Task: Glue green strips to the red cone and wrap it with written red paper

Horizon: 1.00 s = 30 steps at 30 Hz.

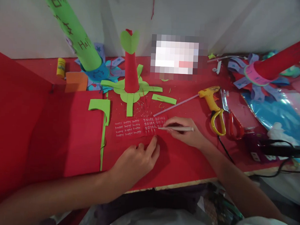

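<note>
My right hand (pixel 186 132) pinches a slim white pen (pixel 180 129), its tip on a red paper strip (pixel 129 129). Rows of small light-coloured handwriting cover the strip, with "happy" repeated at its left and other characters at its right. My left hand (pixel 139 157) rests just below the strip, holding nothing. Its index finger reaches out to the lower edge while the other fingers are bent. Beyond the strip stands a red paper cone (pixel 132 73) on a green flower-shaped base, topped by green leaf shapes. A pale stick (pixel 177 105) lies by the strip's upper right.
At the right lie a yellow glue gun (pixel 210 95), scissors (pixel 225 113) with yellow and red handles, and a blue plastic sheet (pixel 278 111). A tall green paper tube (pixel 78 38) stands back left near a yellow glue container (pixel 61 68). Green paper scraps (pixel 100 106) lie leftward.
</note>
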Available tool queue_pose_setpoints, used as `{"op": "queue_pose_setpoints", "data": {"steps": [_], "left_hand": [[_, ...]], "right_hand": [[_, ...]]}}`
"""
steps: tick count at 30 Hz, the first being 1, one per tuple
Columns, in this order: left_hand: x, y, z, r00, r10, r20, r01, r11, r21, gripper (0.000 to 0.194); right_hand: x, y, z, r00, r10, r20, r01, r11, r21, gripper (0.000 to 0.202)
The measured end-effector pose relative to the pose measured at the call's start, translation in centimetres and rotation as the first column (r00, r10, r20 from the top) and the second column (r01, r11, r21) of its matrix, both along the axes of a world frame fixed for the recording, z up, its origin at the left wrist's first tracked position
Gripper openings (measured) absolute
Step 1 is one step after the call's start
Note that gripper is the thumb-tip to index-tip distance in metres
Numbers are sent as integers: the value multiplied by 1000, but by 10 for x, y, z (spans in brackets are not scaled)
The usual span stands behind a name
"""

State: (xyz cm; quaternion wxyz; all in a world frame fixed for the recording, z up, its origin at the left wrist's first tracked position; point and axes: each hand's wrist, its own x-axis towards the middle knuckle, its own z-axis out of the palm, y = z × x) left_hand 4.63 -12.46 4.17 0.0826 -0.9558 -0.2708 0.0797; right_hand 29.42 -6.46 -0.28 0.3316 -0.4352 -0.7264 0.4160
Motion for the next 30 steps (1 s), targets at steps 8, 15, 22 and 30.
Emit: {"op": "queue_pose_setpoints", "data": {"steps": [8, 15, 22, 30], "left_hand": [[-4, 12, 0, 999, -31, -9, 31, 999, -21, 46], [-5, 20, 7, 999, -45, -21, 42, 993, -106, 47], [-6, 21, 5, 996, -72, -50, 65, 989, -132, 50], [-6, 22, 4, 994, -80, -68, 70, 988, -138, 51]], "right_hand": [[1, -2, -1, 1000, -10, 8, 11, 995, -97, 14], [-1, -1, -1, 999, -24, 45, 27, 997, -77, 12], [-2, -4, 3, 999, 21, 25, -18, 994, -107, 14], [0, -4, -1, 995, -96, 23, 97, 995, -18, 13]]}}
